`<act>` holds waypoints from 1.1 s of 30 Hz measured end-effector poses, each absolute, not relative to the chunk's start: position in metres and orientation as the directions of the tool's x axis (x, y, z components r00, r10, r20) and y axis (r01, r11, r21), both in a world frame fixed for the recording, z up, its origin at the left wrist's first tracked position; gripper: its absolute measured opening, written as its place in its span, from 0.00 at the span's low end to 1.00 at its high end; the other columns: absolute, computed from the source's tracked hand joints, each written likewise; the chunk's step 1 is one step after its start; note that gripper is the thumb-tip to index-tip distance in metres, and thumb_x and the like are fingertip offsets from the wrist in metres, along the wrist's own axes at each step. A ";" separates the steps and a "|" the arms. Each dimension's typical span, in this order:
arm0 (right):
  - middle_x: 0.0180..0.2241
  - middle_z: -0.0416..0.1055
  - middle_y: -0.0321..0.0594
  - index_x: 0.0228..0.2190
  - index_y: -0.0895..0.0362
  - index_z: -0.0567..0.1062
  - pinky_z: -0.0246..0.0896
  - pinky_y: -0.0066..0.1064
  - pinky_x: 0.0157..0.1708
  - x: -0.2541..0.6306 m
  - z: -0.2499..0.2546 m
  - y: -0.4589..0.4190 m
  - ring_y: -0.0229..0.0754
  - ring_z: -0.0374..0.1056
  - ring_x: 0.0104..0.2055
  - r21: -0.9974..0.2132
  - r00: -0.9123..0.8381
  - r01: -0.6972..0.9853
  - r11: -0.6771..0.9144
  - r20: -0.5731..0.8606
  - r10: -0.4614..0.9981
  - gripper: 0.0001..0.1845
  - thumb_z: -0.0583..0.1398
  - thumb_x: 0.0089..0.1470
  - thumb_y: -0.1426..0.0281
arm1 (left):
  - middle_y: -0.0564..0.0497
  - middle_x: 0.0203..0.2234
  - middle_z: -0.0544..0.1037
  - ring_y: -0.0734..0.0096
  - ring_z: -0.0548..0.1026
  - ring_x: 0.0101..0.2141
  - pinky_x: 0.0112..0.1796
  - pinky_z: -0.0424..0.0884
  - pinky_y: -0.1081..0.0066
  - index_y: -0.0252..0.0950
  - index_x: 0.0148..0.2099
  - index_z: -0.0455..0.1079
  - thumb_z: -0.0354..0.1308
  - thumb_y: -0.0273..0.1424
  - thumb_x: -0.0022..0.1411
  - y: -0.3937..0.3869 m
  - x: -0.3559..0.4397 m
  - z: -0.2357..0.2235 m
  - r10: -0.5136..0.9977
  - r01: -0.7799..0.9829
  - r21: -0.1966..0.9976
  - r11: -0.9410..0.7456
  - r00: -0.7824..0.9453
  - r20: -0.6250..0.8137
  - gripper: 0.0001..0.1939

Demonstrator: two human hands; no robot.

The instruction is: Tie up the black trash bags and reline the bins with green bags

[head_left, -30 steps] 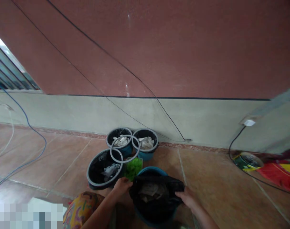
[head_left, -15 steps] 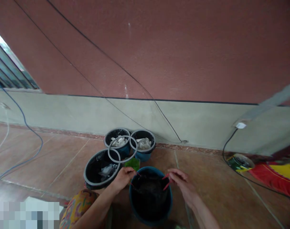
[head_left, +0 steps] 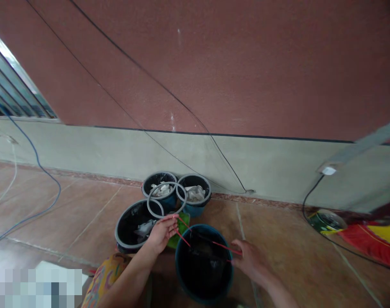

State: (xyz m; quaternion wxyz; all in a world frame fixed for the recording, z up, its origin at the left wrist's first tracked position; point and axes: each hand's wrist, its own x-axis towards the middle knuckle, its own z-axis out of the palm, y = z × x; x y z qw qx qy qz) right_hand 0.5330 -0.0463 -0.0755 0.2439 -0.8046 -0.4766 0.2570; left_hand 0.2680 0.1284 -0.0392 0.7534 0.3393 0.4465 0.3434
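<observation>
The left hand, at ten o'clock of the blue bucket, and the right hand, at three, hold out red drawstrings, fingers pinching each side. The black bin liner sits inside; tensioning them evenly calls for balanced pulls.

L hand w/ fingers curled in, R hand w/ fingers bent, hands apart, bare forearms angled fwd
</observation>
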 end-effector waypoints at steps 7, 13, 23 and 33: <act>0.29 0.77 0.41 0.25 0.52 0.79 0.56 0.34 0.36 0.500 -0.065 -0.034 0.47 0.71 0.35 -0.620 0.330 0.695 -0.366 -0.178 0.927 0.10 0.59 0.53 0.66 | 0.48 0.30 0.79 0.70 0.73 0.32 0.37 0.68 0.71 0.33 0.35 0.80 0.69 0.33 0.46 0.118 0.272 -0.025 0.793 0.013 0.939 0.343 0.531 -0.297 0.12; 0.29 0.72 0.39 0.25 0.54 0.73 0.58 0.32 0.38 0.468 -0.044 -0.007 0.42 0.68 0.34 -0.851 0.217 0.513 -0.112 0.002 0.976 0.18 0.52 0.60 0.59 | 0.47 0.34 0.77 0.72 0.71 0.28 0.31 0.66 0.72 0.33 0.36 0.81 0.66 0.34 0.48 0.100 0.301 -0.014 0.682 0.095 0.973 0.212 0.698 -0.217 0.13; 0.21 0.67 0.36 0.22 0.55 0.69 0.55 0.29 0.24 0.469 -0.062 0.004 0.36 0.59 0.20 -0.953 0.309 -0.026 -0.302 -0.295 0.904 0.24 0.56 0.52 0.47 | 0.45 0.47 0.76 0.69 0.72 0.34 0.35 0.69 0.70 0.36 0.42 0.80 0.69 0.36 0.46 0.113 0.308 0.007 0.666 -0.012 0.963 0.268 0.724 -0.177 0.19; 0.26 0.72 0.38 0.38 0.57 0.74 0.62 0.31 0.31 0.451 -0.071 0.021 0.43 0.69 0.30 -0.912 0.282 0.347 -0.218 -0.120 0.952 0.16 0.59 0.48 0.61 | 0.45 0.40 0.77 0.72 0.74 0.31 0.35 0.70 0.71 0.32 0.41 0.78 0.64 0.39 0.55 0.120 0.343 -0.009 0.426 -0.022 0.999 0.044 0.905 0.001 0.16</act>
